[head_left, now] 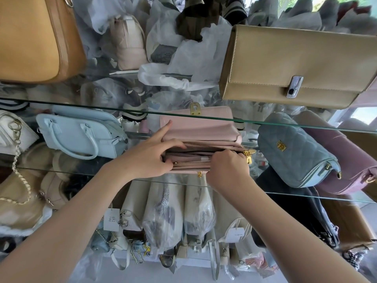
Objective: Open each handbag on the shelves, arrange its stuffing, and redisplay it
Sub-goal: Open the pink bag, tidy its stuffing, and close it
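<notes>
gripping the mouth of the pink handbag (200, 127) apart is the left hand (151, 156), the right hand (228, 166) pinching its zip edge. it lies on the glass shelf (155, 180), opened; arranging and redisplay remain, i'd say. light blue bag (81, 133), quilted bag (293, 154) and tan bag (295, 62) look undone.

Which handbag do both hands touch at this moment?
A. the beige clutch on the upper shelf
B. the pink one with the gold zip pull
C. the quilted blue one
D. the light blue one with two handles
B: the left hand grips the left end of the pink handbag, and the fingers of the right hand curl on its open zip edge beside the gold zip pull.
</notes>
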